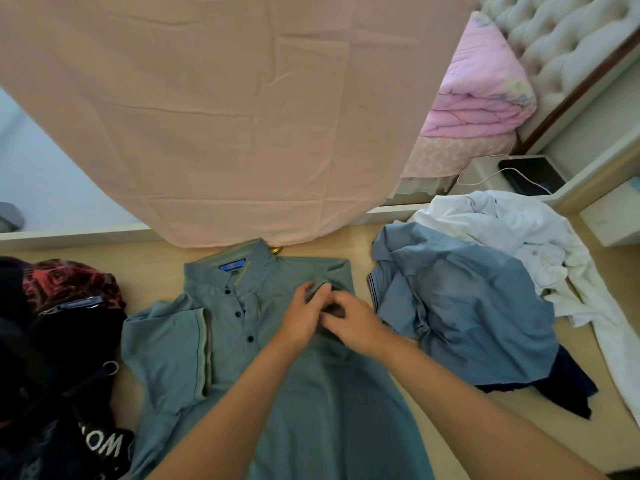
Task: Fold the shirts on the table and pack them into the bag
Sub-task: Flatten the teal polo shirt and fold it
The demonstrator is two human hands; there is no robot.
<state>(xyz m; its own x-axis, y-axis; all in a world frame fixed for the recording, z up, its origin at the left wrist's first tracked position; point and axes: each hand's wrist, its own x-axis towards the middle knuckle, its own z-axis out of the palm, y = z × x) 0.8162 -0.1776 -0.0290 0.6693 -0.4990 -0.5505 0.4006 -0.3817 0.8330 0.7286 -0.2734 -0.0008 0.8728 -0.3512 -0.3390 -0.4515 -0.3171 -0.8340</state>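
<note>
Head view looks down on the green shirt [329, 410]. It lies flat on the desk [152, 275] right in front of me, buttons up. Its long way runs from me to the far side. The collar points away from me and the bottom edge comes toward me.

Both grips meet at one spot, up by the shirt's right shoulder, just right of the button line. The left grip [304, 320] pinches a little bunch of green cloth between thumb and fingers. The right grip [356, 327] touches it, and its fingers curl down into the same bunch. I think the right sleeve is tucked in there, but the grips hide it, so I cannot be sure.

The left sleeve [173, 341] lies out flat on the other side, well away from both grips.

I think the next move is to fold this right side over toward the buttons. That fold should run along the shirt's long way, from collar to bottom edge. The right grip is nearer that outer edge, so it should lead.

The bag [69, 327] sits on my left, touching the left sleeve. A blue shirt [467, 306] and a white shirt [519, 230] wait in a heap on my right.
</note>
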